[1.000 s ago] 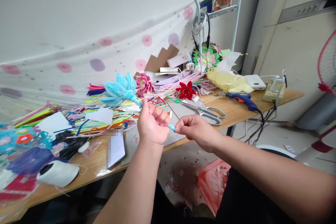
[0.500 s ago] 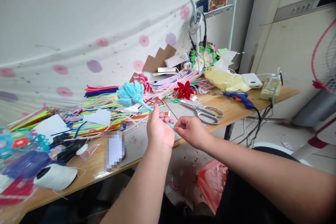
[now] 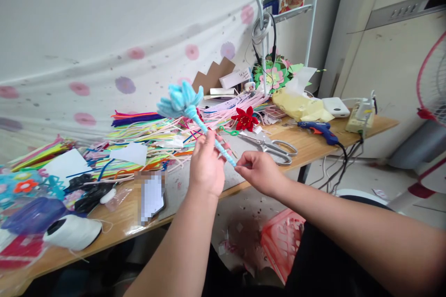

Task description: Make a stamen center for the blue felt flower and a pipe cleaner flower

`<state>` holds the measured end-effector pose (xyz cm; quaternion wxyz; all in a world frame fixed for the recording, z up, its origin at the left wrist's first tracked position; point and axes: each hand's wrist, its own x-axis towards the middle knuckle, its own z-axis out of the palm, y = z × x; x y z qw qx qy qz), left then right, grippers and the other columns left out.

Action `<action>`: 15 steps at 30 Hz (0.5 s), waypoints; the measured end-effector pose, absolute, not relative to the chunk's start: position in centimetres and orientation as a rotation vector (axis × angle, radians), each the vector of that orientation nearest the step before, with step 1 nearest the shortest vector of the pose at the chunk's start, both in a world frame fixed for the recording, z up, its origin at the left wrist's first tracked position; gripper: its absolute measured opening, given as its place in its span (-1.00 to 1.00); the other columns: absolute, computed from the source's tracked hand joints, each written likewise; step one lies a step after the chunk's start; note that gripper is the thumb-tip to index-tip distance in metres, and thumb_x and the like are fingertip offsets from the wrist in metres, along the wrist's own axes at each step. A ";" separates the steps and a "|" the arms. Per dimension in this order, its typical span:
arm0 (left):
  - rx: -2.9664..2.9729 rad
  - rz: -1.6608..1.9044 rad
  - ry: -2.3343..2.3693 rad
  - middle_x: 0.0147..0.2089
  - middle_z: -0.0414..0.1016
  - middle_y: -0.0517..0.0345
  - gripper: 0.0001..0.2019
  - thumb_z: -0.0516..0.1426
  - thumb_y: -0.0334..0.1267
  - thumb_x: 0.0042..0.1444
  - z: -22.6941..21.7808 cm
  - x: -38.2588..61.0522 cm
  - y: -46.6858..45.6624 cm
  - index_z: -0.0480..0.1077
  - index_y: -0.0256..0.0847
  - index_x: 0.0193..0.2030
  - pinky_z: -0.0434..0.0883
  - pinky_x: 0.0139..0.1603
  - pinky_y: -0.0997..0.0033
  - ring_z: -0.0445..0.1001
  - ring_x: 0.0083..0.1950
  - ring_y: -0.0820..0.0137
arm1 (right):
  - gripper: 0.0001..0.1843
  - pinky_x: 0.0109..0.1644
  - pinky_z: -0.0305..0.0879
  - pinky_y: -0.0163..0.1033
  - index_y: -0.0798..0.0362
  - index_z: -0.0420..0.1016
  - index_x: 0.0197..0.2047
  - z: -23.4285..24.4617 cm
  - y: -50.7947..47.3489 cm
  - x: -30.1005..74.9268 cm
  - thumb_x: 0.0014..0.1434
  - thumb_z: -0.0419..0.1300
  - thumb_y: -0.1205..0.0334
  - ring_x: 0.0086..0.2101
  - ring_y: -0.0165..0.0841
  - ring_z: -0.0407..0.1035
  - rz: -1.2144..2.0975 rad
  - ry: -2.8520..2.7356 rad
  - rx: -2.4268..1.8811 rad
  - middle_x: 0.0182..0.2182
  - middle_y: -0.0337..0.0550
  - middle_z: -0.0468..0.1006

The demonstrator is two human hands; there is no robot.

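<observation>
A light blue pipe-cleaner flower [image 3: 181, 100] is held above the table's front edge, its bloom up and to the left. My left hand [image 3: 208, 164] is closed around the middle of its wrapped blue stem. At the stem's lower end, my right hand [image 3: 259, 171] pinches the tip between thumb and forefinger. Behind my hands lie a red pipe-cleaner flower [image 3: 245, 119] and a large pair of metal scissors [image 3: 275, 147]. Bundles of coloured pipe cleaners [image 3: 139, 137] are spread to the left, partly behind the blue bloom.
A blue glue gun [image 3: 322, 131] and a power strip [image 3: 360, 116] with cables sit at the right. White thread spool [image 3: 73, 233] and a blurred-out phone [image 3: 152, 197] lie near the left front edge. A pink basket [image 3: 282, 241] stands below; a fan [image 3: 434, 79] is at far right.
The blue flower has risen and turned, showing more of its stem. My left hand has rotated around the stem; my right hand has shifted slightly right and still pinches the end.
</observation>
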<state>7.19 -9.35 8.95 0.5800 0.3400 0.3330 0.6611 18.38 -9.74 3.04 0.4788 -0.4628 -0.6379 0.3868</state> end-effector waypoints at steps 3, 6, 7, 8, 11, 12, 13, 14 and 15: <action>0.633 1.679 0.865 -0.56 0.15 0.35 -0.78 0.10 -0.19 0.14 9.5 7.8 -9.2 0.18 -0.21 -0.44 0.20 -0.57 0.59 0.17 -0.61 0.60 | -0.92 -0.37 0.07 -0.29 0.10 0.40 -0.57 2.7 -9.7 18.0 -0.11 0.17 0.43 -0.47 -0.42 0.21 0.825 -1.604 -1.141 -0.56 -0.22 0.40; 0.662 1.594 0.788 -0.66 -0.11 0.41 -0.62 0.04 -0.06 0.17 10.2 7.0 -9.3 0.05 -0.20 -0.55 -0.09 -0.71 0.60 -0.12 -0.71 0.61 | -0.91 -0.45 0.05 -0.33 0.10 0.39 -0.58 3.2 -10.4 17.9 -0.09 0.20 0.35 -0.56 -0.48 0.16 1.003 -1.605 -1.074 -0.62 -0.28 0.36; 0.700 1.497 0.717 -0.67 -0.16 0.41 -0.60 0.00 -0.04 0.19 10.5 6.5 -9.4 0.02 -0.19 -0.57 -0.14 -0.72 0.59 -0.17 -0.71 0.61 | -0.89 -0.49 0.01 -0.34 0.11 0.39 -0.58 3.4 -10.8 17.9 -0.10 0.23 0.30 -0.60 -0.51 0.11 1.140 -1.568 -1.020 -0.66 -0.32 0.32; 0.746 1.386 0.626 -0.66 -0.20 0.41 -0.60 -0.03 -0.03 0.20 10.7 5.9 -9.6 0.01 -0.19 -0.58 -0.16 -0.71 0.59 -0.20 -0.71 0.60 | -0.84 -0.53 -0.04 -0.36 0.11 0.38 -0.57 3.6 -11.2 17.9 -0.12 0.27 0.24 -0.63 -0.53 0.05 1.297 -1.510 -0.946 -0.69 -0.36 0.28; 0.910 1.105 0.342 -0.66 -0.24 0.41 -0.61 -0.05 -0.04 0.21 11.5 4.6 -10.1 0.07 -0.19 -0.57 -0.11 -0.71 0.60 -0.24 -0.70 0.60 | -0.72 -0.58 -0.16 -0.36 0.10 0.37 -0.55 4.0 -12.0 18.0 -0.22 0.35 0.12 -0.67 -0.57 -0.05 1.679 -1.300 -0.701 -0.73 -0.42 0.21; 0.955 1.066 0.296 -0.66 -0.21 0.41 -0.63 -0.03 -0.04 0.20 11.7 4.5 -10.3 0.11 -0.19 -0.55 -0.07 -0.71 0.61 -0.23 -0.70 0.61 | -0.71 -0.58 -0.17 -0.36 0.09 0.36 -0.56 4.1 -12.1 18.0 -0.23 0.35 0.11 -0.68 -0.57 -0.06 1.721 -1.250 -0.662 -0.73 -0.42 0.20; 0.992 1.074 0.291 -0.66 -0.15 0.41 -0.67 0.00 -0.04 0.19 11.7 4.6 -10.4 0.17 -0.19 -0.51 -0.02 -0.70 0.61 -0.17 -0.71 0.61 | -0.71 -0.58 -0.17 -0.37 0.09 0.34 -0.56 4.1 -12.1 17.9 -0.23 0.34 0.12 -0.68 -0.57 -0.06 1.714 -1.225 -0.659 -0.73 -0.42 0.20; 1.021 1.134 0.329 -0.65 -0.05 0.39 -0.71 0.02 -0.05 0.18 11.6 5.0 -10.5 0.23 -0.19 -0.45 0.07 -0.68 0.61 -0.05 -0.70 0.61 | -0.73 -0.58 -0.14 -0.37 0.09 0.33 -0.57 4.0 -11.9 17.9 -0.21 0.33 0.13 -0.67 -0.57 -0.04 1.654 -1.228 -0.692 -0.73 -0.42 0.20; 1.037 1.236 0.403 -0.61 0.07 0.35 -0.77 0.05 -0.07 0.17 11.5 5.5 -10.6 0.27 -0.19 -0.38 0.16 -0.62 0.59 0.09 -0.65 0.59 | -0.76 -0.56 -0.10 -0.37 0.08 0.32 -0.59 4.0 -11.6 17.9 -0.18 0.30 0.16 -0.66 -0.56 -0.02 1.547 -1.257 -0.762 -0.72 -0.41 0.21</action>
